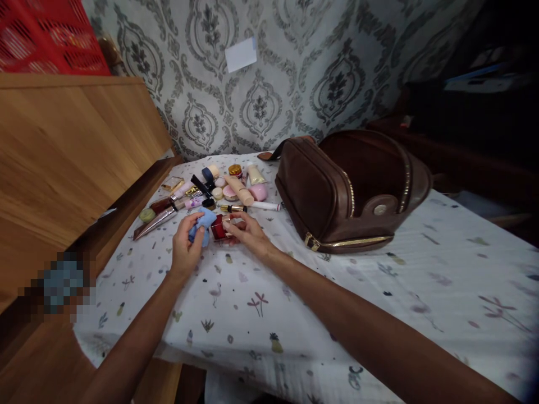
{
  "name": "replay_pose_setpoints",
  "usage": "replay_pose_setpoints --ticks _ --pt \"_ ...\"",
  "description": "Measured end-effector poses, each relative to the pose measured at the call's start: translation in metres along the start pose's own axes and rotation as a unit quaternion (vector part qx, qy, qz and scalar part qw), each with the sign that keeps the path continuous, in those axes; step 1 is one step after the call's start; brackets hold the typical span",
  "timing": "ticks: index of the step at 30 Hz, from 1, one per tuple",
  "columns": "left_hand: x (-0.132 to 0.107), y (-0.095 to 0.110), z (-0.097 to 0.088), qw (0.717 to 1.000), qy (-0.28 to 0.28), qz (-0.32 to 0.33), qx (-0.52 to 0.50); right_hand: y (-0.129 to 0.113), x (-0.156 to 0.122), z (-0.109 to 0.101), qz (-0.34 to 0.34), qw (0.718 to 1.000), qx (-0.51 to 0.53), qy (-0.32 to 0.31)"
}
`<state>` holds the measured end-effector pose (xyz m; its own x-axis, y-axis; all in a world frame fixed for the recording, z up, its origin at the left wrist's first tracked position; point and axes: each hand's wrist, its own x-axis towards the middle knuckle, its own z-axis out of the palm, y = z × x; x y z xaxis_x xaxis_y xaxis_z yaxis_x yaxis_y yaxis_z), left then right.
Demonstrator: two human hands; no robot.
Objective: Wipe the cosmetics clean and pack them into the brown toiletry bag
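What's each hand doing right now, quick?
Left hand: closed on a light blue cloth.
Right hand: closed on a small bottle with dark red showing.

A crumpled blue cloth [206, 217] looks soft and matt; the red bottle [218, 228] beside it is smooth and glossy, like glass or clear plastic. The brown bag [305, 193] has a smooth, leather-like skin with a low sheen, and its zip [351, 243] is shiny gold-coloured metal. A softly creased fabric tablecloth [303, 320] lies beneath. The cabinet panel [76, 140] is smooth, wood-grained board, the basket [84, 39] red plastic, the wallpaper [259, 106] mostly matt.
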<state>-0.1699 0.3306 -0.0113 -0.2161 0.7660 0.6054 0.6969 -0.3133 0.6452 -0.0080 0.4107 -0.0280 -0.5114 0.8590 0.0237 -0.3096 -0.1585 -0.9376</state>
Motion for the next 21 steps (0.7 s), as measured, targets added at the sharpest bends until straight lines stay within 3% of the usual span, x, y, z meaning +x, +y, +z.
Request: replay_pose_setpoints --ticks 6,9,13,16,19,21 --pt "-0.005 0.01 0.001 0.986 -0.002 0.146 0.085 0.002 0.001 0.0 0.009 0.999 0.035 -0.002" --pt "-0.006 0.014 0.002 0.979 -0.018 0.181 0.091 0.001 0.001 -0.001 0.018 0.997 0.075 0.003" --pt "-0.005 0.01 0.003 0.988 -0.02 0.133 0.071 -0.006 0.0 -0.003 0.039 0.99 0.136 0.007" --pt "-0.004 0.004 0.001 0.996 -0.015 0.068 0.055 -0.011 -0.001 -0.003 0.065 0.986 0.148 -0.039" --pt "-0.002 0.002 -0.001 0.998 -0.045 0.019 0.05 -0.011 -0.001 -0.003 0.071 0.982 0.157 -0.074" --pt "-0.002 0.002 -0.002 0.997 -0.071 -0.019 0.037 -0.007 0.0 -0.003 0.046 0.984 0.158 -0.066"
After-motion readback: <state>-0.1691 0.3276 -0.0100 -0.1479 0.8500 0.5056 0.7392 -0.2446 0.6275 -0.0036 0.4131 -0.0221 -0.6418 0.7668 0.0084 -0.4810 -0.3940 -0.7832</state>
